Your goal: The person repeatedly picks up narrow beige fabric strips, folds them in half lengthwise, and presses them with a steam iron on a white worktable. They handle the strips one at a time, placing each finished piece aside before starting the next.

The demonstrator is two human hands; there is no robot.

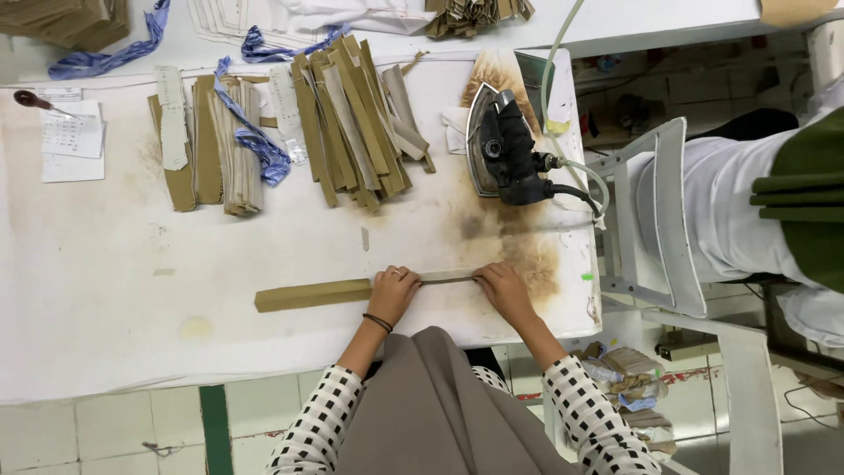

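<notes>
Low in the frame's centre, one long khaki fabric strip (313, 294) lies on the white worktop (105, 299). Left hand (392, 292) and right hand (503, 288) press it flat, fingers curled onto it. One black iron (508, 151) stands above; two strip piles (352, 119) lie upper centre.

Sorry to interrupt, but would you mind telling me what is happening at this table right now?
A person in a checked top presses both hands on a long olive-tan fabric strip lying along the near edge of a white padded table. The left hand and the right hand pinch a narrower, folded stretch of the strip between them. A steam iron rests on a scorched patch behind the right hand. Stacks of similar strips lie further back.
</notes>
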